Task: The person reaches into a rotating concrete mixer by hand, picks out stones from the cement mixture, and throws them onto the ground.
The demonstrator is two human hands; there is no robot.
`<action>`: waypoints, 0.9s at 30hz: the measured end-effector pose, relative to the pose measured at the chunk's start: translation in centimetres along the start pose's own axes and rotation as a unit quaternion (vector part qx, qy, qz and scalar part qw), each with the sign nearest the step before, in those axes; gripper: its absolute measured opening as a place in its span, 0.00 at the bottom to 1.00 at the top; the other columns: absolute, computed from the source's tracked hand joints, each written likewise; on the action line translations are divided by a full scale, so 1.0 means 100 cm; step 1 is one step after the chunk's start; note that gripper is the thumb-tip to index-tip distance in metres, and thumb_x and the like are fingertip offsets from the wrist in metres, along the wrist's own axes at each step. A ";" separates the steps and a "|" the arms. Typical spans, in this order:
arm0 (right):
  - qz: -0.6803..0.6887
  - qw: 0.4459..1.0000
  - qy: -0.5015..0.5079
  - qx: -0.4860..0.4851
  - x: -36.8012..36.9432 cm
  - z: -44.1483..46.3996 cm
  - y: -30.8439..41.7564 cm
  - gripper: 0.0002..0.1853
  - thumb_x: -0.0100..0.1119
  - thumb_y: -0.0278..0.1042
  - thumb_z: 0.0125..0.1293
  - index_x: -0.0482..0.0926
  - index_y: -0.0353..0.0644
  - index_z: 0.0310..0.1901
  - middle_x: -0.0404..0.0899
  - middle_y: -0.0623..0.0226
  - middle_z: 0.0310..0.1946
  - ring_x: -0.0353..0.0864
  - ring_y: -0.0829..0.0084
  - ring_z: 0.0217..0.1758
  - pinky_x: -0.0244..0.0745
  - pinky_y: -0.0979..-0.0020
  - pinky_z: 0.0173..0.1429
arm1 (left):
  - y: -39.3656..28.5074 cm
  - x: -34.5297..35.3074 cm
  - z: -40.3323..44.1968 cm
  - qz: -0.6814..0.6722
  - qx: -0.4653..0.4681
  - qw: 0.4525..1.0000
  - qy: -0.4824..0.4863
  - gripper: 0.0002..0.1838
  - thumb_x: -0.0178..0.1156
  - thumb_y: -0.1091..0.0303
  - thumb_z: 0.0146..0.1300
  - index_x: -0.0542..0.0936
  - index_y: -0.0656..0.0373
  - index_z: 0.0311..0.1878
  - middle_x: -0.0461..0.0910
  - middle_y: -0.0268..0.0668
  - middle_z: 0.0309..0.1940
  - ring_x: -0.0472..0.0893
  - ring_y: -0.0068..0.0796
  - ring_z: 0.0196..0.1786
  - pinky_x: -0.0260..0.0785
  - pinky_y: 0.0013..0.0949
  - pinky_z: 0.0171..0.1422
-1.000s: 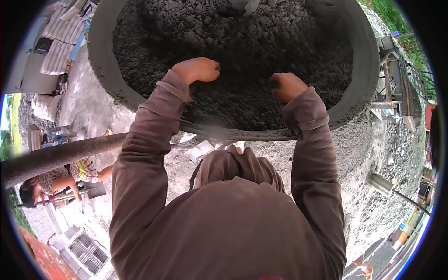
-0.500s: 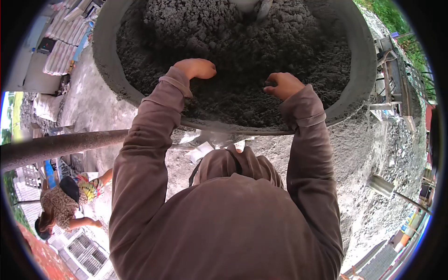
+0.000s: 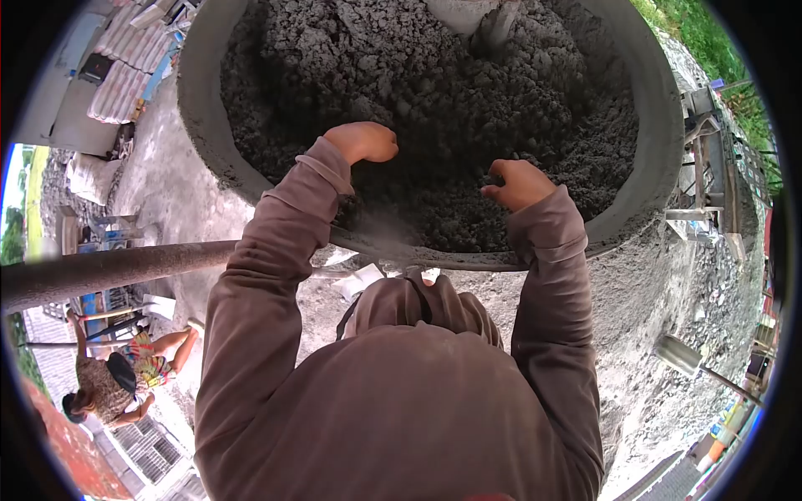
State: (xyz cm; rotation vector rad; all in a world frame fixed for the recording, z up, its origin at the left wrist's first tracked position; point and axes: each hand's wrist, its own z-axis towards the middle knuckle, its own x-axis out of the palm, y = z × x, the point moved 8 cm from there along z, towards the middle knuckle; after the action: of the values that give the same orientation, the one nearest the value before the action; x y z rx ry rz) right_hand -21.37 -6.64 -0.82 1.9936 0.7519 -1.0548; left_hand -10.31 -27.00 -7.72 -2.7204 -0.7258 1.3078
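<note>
A wide round mixing pan (image 3: 200, 108) with a pale caked rim holds dark grey, crumbly wet concrete mix (image 3: 351, 58). My left hand (image 3: 365, 142) hangs just over or against the mix, its fingers curled downward and their tips hidden. To its right, my right hand (image 3: 522, 185) is also over the mix near the front rim, thumb and fingers bent in; something dark shows at its fingertips, too unclear to name. At the top, a mix-coated metal part (image 3: 468, 12) stands in the pan. Faint dust hangs by the near rim.
A thick pipe (image 3: 125, 271) runs in from the left toward the pan. At lower left, another person (image 3: 109, 380) is near a shovel (image 3: 159, 306). Stacked sacks (image 3: 117, 92) stand upper left. A second shovel (image 3: 678, 355) lies right, on rough gravelly ground.
The pan and both hands sit slightly lower in view. More of the metal part shows. The other person now has an arm stretched toward a shovel that has come into view.
</note>
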 end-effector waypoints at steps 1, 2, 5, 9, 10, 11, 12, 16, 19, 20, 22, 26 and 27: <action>0.000 1.000 0.005 0.002 0.001 0.001 -0.001 0.23 0.68 0.44 0.58 0.79 0.34 0.48 0.82 0.48 0.43 0.80 0.50 0.51 0.74 0.57 0.53 | 0.010 -0.004 -0.001 0.013 -0.053 0.999 -0.006 0.23 0.43 0.58 0.67 0.77 0.52 0.60 0.77 0.41 0.59 0.73 0.45 0.63 0.65 0.44 0.67; 0.000 1.000 0.010 0.003 0.001 0.002 -0.002 0.23 0.68 0.44 0.58 0.79 0.34 0.48 0.82 0.48 0.43 0.80 0.50 0.51 0.74 0.57 0.53 | 0.021 -0.010 -0.004 0.025 -0.106 0.994 -0.014 0.22 0.43 0.58 0.67 0.78 0.53 0.59 0.77 0.41 0.59 0.74 0.45 0.63 0.65 0.44 0.67; -0.008 1.000 0.024 0.007 0.000 0.003 -0.001 0.23 0.67 0.43 0.59 0.78 0.34 0.48 0.82 0.48 0.42 0.81 0.50 0.50 0.75 0.57 0.52 | 0.050 -0.036 -0.020 0.009 -0.183 0.981 -0.064 0.21 0.47 0.60 0.64 0.81 0.54 0.56 0.77 0.40 0.59 0.76 0.46 0.61 0.69 0.44 0.63; 0.004 0.999 0.038 0.010 0.001 0.004 0.001 0.22 0.67 0.43 0.59 0.78 0.33 0.48 0.82 0.48 0.42 0.81 0.50 0.48 0.75 0.57 0.51 | 0.109 -0.038 -0.003 -0.009 -0.188 0.978 -0.088 0.21 0.48 0.60 0.62 0.82 0.54 0.53 0.79 0.39 0.57 0.77 0.45 0.60 0.69 0.44 0.63; 0.001 0.999 0.031 0.006 0.001 0.004 0.001 0.22 0.67 0.42 0.59 0.78 0.33 0.47 0.82 0.48 0.41 0.81 0.50 0.48 0.75 0.57 0.51 | 0.110 -0.041 -0.003 0.002 -0.179 0.979 -0.101 0.21 0.48 0.60 0.61 0.82 0.54 0.53 0.79 0.40 0.57 0.77 0.45 0.60 0.69 0.44 0.63; -0.002 1.000 0.026 0.001 0.001 0.004 0.001 0.22 0.67 0.42 0.59 0.78 0.33 0.47 0.82 0.48 0.41 0.81 0.50 0.48 0.75 0.57 0.51 | 0.111 -0.040 -0.005 0.013 -0.169 0.979 -0.112 0.21 0.48 0.60 0.61 0.82 0.54 0.53 0.79 0.40 0.56 0.77 0.45 0.60 0.69 0.44 0.63; 0.002 0.999 0.032 -0.001 0.002 0.004 0.002 0.22 0.67 0.42 0.59 0.78 0.33 0.47 0.82 0.48 0.41 0.81 0.50 0.48 0.75 0.57 0.51 | 0.113 -0.039 -0.006 -0.033 -0.171 0.976 -0.132 0.22 0.48 0.59 0.60 0.82 0.54 0.53 0.79 0.40 0.57 0.76 0.46 0.61 0.68 0.44 0.64; -0.001 1.000 0.022 -0.017 0.002 0.003 0.003 0.22 0.67 0.41 0.58 0.78 0.33 0.48 0.82 0.47 0.41 0.81 0.49 0.48 0.75 0.57 0.51 | 0.121 -0.024 0.014 -0.020 -0.157 0.980 -0.123 0.22 0.48 0.59 0.61 0.81 0.54 0.54 0.78 0.40 0.57 0.75 0.47 0.61 0.68 0.43 0.64; 0.001 1.000 0.015 -0.023 0.001 0.002 0.005 0.22 0.67 0.41 0.58 0.78 0.32 0.48 0.81 0.46 0.41 0.81 0.48 0.48 0.75 0.56 0.50 | 0.132 -0.023 0.019 -0.024 -0.141 0.979 -0.142 0.22 0.48 0.59 0.61 0.81 0.54 0.54 0.79 0.40 0.57 0.75 0.49 0.61 0.68 0.43 0.65; 0.002 1.000 0.019 -0.024 0.000 0.002 0.007 0.21 0.67 0.40 0.58 0.78 0.32 0.47 0.81 0.46 0.41 0.81 0.48 0.48 0.75 0.56 0.50 | 0.140 -0.019 0.026 -0.019 -0.109 0.981 -0.159 0.21 0.47 0.58 0.62 0.81 0.54 0.54 0.79 0.39 0.57 0.75 0.48 0.61 0.68 0.43 0.65; 0.000 0.999 0.023 -0.022 0.001 0.002 0.008 0.21 0.67 0.40 0.59 0.78 0.32 0.47 0.81 0.46 0.41 0.81 0.48 0.48 0.75 0.56 0.50 | 0.137 -0.021 0.021 -0.014 -0.081 0.981 -0.174 0.21 0.47 0.58 0.62 0.81 0.54 0.53 0.79 0.39 0.57 0.76 0.48 0.61 0.68 0.44 0.65; -0.018 0.999 0.049 -0.012 0.005 0.004 0.010 0.21 0.66 0.39 0.59 0.78 0.32 0.48 0.82 0.46 0.41 0.81 0.48 0.48 0.75 0.56 0.50 | 0.096 -0.046 -0.020 -0.022 -0.177 0.975 -0.131 0.21 0.48 0.57 0.63 0.82 0.53 0.53 0.80 0.38 0.56 0.76 0.45 0.60 0.68 0.44 0.63; -0.017 0.999 0.051 -0.011 0.006 0.005 0.011 0.21 0.66 0.39 0.59 0.78 0.32 0.48 0.82 0.46 0.41 0.81 0.48 0.48 0.75 0.56 0.50 | 0.097 -0.043 -0.021 -0.018 -0.200 0.974 -0.103 0.21 0.48 0.58 0.63 0.82 0.53 0.53 0.80 0.38 0.56 0.77 0.44 0.60 0.69 0.43 0.63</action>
State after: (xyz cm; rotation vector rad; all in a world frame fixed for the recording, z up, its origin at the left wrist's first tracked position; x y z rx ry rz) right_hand -20.47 -7.57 -1.16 2.0340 0.8507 -0.9670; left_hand -7.27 -37.14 -5.44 -2.8702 -1.1680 1.6077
